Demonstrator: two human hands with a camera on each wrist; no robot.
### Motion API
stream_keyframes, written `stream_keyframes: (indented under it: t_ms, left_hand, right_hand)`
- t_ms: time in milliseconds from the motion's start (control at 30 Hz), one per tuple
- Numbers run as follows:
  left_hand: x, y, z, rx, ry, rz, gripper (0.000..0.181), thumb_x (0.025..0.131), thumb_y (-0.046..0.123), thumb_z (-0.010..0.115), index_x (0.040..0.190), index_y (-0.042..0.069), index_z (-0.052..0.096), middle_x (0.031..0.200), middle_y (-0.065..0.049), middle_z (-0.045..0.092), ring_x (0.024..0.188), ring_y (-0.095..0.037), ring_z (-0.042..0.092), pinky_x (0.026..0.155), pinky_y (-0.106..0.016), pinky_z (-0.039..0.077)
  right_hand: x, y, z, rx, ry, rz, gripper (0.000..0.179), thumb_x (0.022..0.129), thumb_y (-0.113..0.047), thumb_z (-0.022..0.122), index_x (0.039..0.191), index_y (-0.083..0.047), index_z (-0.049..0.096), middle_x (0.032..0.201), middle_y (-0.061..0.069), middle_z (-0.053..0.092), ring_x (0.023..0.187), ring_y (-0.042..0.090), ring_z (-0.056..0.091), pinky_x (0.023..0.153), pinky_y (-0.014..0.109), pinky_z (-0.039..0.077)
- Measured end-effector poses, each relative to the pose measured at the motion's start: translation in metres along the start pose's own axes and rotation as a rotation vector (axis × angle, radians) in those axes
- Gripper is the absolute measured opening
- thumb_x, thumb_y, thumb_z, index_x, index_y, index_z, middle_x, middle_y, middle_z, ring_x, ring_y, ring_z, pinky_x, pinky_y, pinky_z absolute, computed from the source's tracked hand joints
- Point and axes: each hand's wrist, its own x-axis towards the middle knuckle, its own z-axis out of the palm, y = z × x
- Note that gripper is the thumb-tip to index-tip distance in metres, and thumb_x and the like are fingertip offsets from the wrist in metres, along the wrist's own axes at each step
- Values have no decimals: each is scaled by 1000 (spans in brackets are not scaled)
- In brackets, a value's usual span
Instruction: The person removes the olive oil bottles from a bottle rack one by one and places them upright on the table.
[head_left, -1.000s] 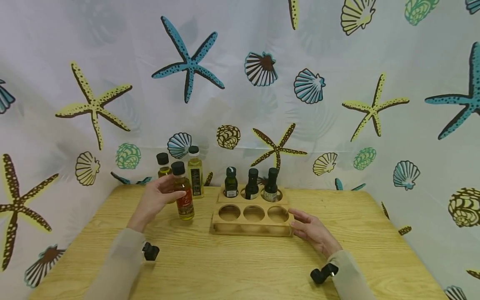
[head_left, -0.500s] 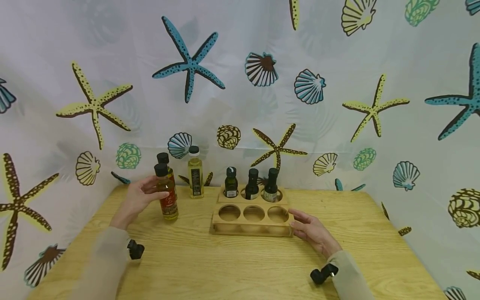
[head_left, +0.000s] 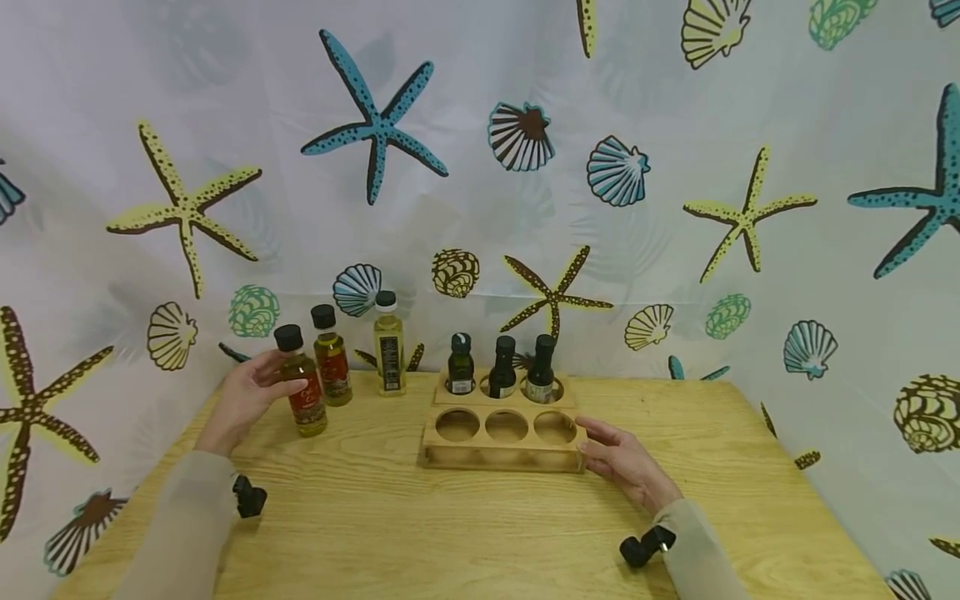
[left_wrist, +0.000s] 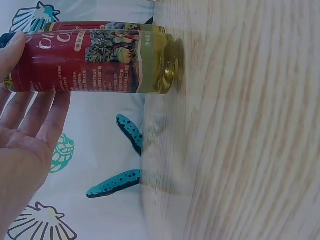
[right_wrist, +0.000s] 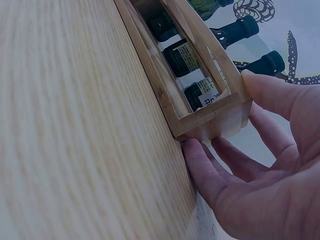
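Note:
My left hand [head_left: 243,396] grips a red-labelled oil bottle [head_left: 307,402] with a black cap near its upper part. The bottle tilts slightly in the head view; its base [left_wrist: 169,67] is at or just above the tabletop. Close behind it stands a similar oil bottle [head_left: 333,362]. At the right end of a wooden bottle rack [head_left: 502,458], my right hand [head_left: 626,462] holds the corner, thumb at the upper edge and fingers against the end wall [right_wrist: 220,117]. Three small dark bottles, including a middle one [head_left: 502,371], stand in the rack's back row; its front holes hold nothing.
A clear bottle of pale yellow oil [head_left: 390,350] with a dark label stands at the back, between the red-labelled bottles and the rack. Everything rests on a wooden table [head_left: 420,533]. A patterned curtain [head_left: 480,208] hangs directly behind the table.
My left hand has moved left with the red-labelled bottle, from in front of the similar bottle to its left side. The right hand and the rack have stayed in place.

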Motion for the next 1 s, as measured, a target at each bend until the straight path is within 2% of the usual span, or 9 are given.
stream_keyframes:
  t_ms: [133,333,467,700,867,1000]
  left_hand:
    - [1,-1,-2,-2,11,-19,76,92,37,69,152,6,34,159,-22,25,143,-47,27,109,-65,29]
    - [4,-5,1,-8,20,-30,75,94,32,67,154,5,30,158,-23,27,143,-47,27,110,-63,29]
    - [6,-9,3,-19,40,-36,73,96,28,65,155,6,28,159,-24,25,144,-46,25,112,-63,27]
    - [11,-13,2,9,70,-32,70,98,32,61,155,9,28,159,-25,24,144,-47,23,112,-64,25]
    - [12,-13,-1,-3,93,-48,66,100,35,56,156,13,27,153,-26,28,138,-46,32,103,-60,36]
    - [13,-14,-2,-7,92,-56,66,101,36,54,157,15,25,152,-26,27,137,-48,33,99,-60,38]
  right_hand:
    - [2,-1,-1,6,1,-4,56,96,-14,63,149,-15,44,160,19,23,133,27,45,101,38,49]
    - [0,2,-2,-4,4,3,56,97,-14,63,149,-15,44,160,19,23,137,29,42,104,41,47]
    - [-1,1,-3,-1,3,0,57,96,-14,64,149,-15,44,160,20,23,131,24,48,99,36,50]
    - [-1,-1,-3,0,-5,-1,59,96,-15,64,150,-14,42,160,21,22,122,16,54,93,30,52]
    - [0,0,-3,5,0,5,57,96,-15,64,149,-15,44,159,20,23,125,18,52,95,31,52]
    - [1,2,-3,10,-6,1,57,96,-16,64,149,-16,44,160,19,22,132,23,47,96,32,52]
